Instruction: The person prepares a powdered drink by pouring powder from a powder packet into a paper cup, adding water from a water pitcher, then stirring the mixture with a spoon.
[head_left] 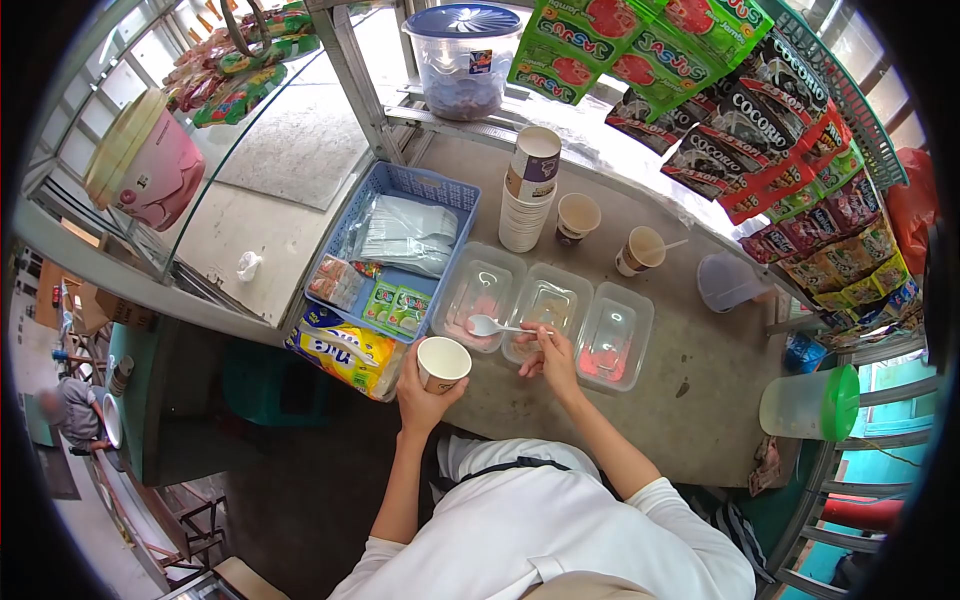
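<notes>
Paper cup (442, 362) sits gripped in the left hand (422, 392) at seven o'clock from the clear tubs (548, 310). Right hand (550, 355) fingers pinch a white plastic spoon (488, 325) over them.

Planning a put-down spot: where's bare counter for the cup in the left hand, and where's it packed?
Barest patch: counter right of the three clear tubs, before the green-lidded jug. A narrower strip runs along the near edge below the tubs. Crowded: the blue basket, cup stack and two loose cups behind. Left hand holds the cup; right hand holds a spoon.
</notes>
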